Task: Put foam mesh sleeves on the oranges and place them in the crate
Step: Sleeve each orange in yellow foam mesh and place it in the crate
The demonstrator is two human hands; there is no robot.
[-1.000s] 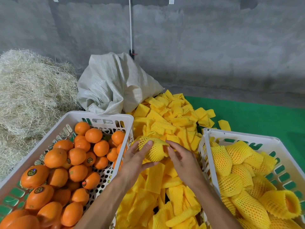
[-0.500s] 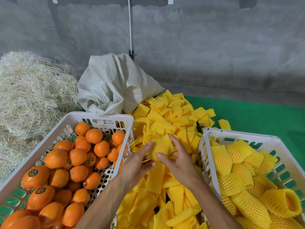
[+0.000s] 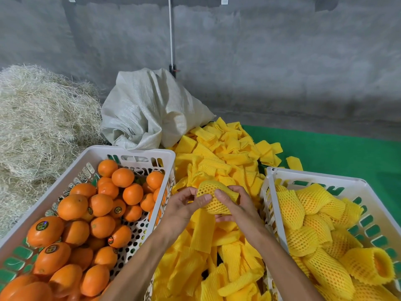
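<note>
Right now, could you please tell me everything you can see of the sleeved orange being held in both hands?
The sleeved orange is a rounded lump wrapped in yellow foam mesh with diamond-shaped holes; the fruit itself barely shows through. It is held above the loose sleeve pile, between the two crates. The left hand pinches its left side; the right hand cups it from the right and beneath.

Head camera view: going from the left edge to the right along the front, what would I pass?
Straw pile → crate of bare oranges → left hand → sleeved orange held in both hands → right hand → crate of sleeved oranges.
</note>
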